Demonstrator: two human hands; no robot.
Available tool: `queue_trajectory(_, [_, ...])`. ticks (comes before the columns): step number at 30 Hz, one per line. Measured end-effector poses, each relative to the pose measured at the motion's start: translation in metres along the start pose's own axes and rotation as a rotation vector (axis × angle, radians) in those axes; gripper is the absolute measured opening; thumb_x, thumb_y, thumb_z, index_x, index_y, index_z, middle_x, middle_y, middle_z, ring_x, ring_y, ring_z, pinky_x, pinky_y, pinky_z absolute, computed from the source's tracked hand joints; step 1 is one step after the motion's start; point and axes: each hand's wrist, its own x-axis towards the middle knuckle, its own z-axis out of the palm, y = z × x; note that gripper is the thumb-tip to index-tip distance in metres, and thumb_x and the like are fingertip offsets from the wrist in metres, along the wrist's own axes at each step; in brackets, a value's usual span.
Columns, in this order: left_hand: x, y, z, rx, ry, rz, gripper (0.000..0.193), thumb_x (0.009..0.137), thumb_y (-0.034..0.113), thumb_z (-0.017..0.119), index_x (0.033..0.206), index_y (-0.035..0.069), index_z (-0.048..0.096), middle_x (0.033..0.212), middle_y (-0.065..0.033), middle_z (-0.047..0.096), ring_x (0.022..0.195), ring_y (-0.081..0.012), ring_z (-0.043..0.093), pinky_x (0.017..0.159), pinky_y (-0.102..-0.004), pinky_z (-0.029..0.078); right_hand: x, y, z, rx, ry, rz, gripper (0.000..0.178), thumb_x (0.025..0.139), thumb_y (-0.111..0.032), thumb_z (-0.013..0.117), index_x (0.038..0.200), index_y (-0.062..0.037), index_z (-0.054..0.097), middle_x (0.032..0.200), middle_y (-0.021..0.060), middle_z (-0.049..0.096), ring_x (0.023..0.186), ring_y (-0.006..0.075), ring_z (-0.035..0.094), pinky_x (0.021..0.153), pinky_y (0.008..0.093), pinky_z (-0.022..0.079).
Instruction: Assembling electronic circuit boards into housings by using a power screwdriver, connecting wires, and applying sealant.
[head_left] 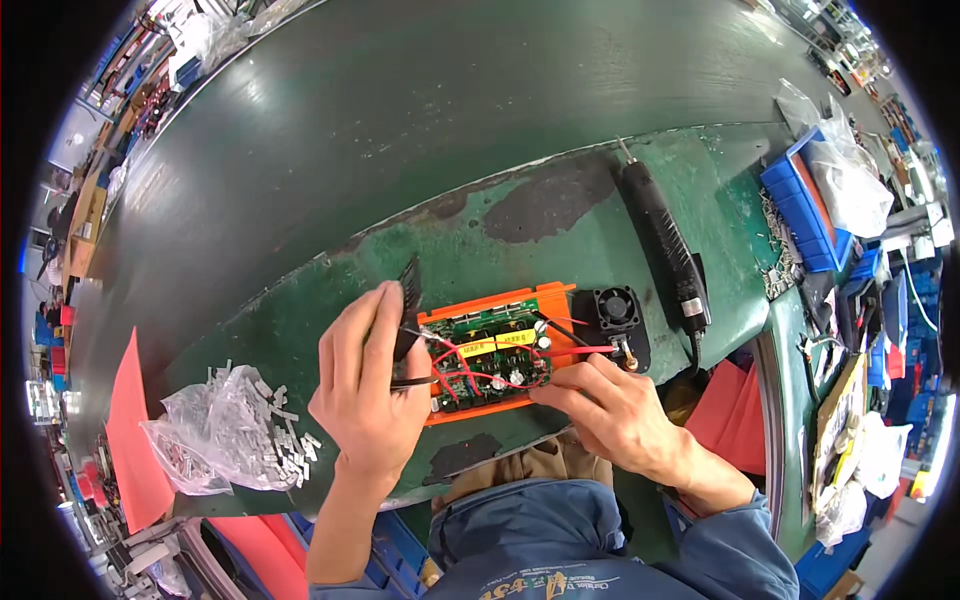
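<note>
In front of me on the green mat lies an orange housing [555,297] with a green circuit board [487,322] inside. A yellow-wrapped transformer [497,343] and red and black wires show on the board. My left hand [365,365] grips a black end panel [410,290] at the housing's left end, tilted upright. My right hand [605,405] is closed at the housing's lower right edge, its fingertips near the wires; what they pinch is hidden. At the right end sits a black plate with a small fan [616,308], joined by a red wire.
A black electric screwdriver [662,240] lies to the right, beyond the fan. On the left, a clear plastic bag [215,420] spills small grey-white pieces. Loose screws [778,250] lie beside a blue bin [805,205] at the far right. A dark green belt [420,110] runs behind the mat.
</note>
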Motion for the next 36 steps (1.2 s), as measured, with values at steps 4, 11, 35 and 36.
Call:
queue_trajectory(4, [-0.005,-0.006,-0.003,0.027,-0.045,-0.071,0.049,0.079,0.0,0.075,0.127,0.004,0.067,0.119,-0.0127,0.068,0.103,-0.031,0.068,0.085,-0.0395,0.057,0.009,0.008,-0.008,0.042,-0.08,-0.055,0.052,0.063,-0.001,0.071,0.114,-0.0073,0.071,0.102,0.0049,0.063,0.083,0.0223,0.066,0.062,0.0341,0.057])
queue_trajectory(11, [-0.026,-0.005,-0.018,-0.078,-0.189,-0.269,0.048,0.085,0.009,0.075,0.131,0.001,0.062,0.116,-0.0149,0.068,0.1,-0.0327,0.068,0.081,-0.0397,0.058,0.021,0.023,-0.02,-0.033,-0.076,-0.113,0.049,0.061,-0.001,0.071,0.11,-0.0079,0.074,0.098,0.0022,0.064,0.077,0.0207,0.063,0.056,0.034,0.051])
queue_trajectory(35, [-0.037,0.031,-0.014,-0.161,-0.392,-0.603,0.031,0.1,0.029,0.065,0.087,0.001,0.06,0.079,-0.0202,0.065,0.073,-0.0438,0.064,0.065,-0.0514,0.048,0.024,0.019,-0.015,0.106,0.123,0.34,0.017,0.098,-0.012,0.064,0.106,0.0023,0.07,0.091,0.0159,0.067,0.088,0.0343,0.062,0.081,0.0408,0.049])
queue_trajectory(36, [-0.024,0.025,-0.012,-0.098,-0.443,-0.567,0.026,0.099,0.026,0.064,0.093,0.001,0.058,0.083,-0.0219,0.065,0.079,-0.0462,0.065,0.069,-0.053,0.048,0.017,0.018,-0.008,0.167,0.161,0.352,0.017,0.098,-0.012,0.064,0.106,0.0023,0.07,0.09,0.0164,0.067,0.088,0.0348,0.063,0.08,0.0415,0.05])
